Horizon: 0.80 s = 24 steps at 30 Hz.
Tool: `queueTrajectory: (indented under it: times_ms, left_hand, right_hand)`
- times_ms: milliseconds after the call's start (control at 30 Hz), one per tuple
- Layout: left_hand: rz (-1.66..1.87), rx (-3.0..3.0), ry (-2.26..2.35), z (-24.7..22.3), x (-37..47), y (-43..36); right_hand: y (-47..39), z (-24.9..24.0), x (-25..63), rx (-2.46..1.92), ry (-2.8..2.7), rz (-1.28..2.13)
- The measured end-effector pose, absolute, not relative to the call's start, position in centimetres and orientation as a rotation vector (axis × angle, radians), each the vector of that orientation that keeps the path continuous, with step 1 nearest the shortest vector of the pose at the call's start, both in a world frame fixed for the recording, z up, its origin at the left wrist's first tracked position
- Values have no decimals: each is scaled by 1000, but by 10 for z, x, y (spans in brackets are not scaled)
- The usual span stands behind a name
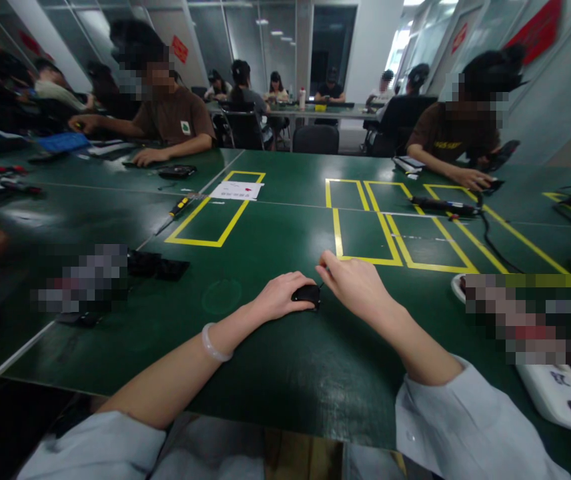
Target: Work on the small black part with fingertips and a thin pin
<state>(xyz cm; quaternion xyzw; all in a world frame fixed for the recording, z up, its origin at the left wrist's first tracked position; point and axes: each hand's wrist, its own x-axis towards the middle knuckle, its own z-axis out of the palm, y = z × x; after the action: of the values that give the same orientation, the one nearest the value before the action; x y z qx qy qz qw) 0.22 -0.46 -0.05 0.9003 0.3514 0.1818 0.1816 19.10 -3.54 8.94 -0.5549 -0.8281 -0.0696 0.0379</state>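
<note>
In the head view, my left hand (284,295) is wrapped round a small black object (306,296), resting low over the green table (285,360). Just to its right, my right hand (348,277) has its fingers pinched together beside the object's right end. A short thin dark piece shows between those fingertips and the object; whether it is a cable or something else is too small to tell. A pale bangle (214,343) circles my left wrist.
Yellow tape outlines (220,238) mark the table ahead, with a white paper (237,191) and a yellow-black screwdriver (179,207) at left. A black tool (444,206) with a cable lies right. A white device (558,393) sits near right. Co-workers sit across.
</note>
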Motion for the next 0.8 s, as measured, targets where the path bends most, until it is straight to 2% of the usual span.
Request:
queueTrajectory:
  times_ms: [800]
  left_hand:
    - [509, 2538, 1002, -2, 4, -5]
  right_hand:
    - [-34, 89, 193, -1695, -2558, -169]
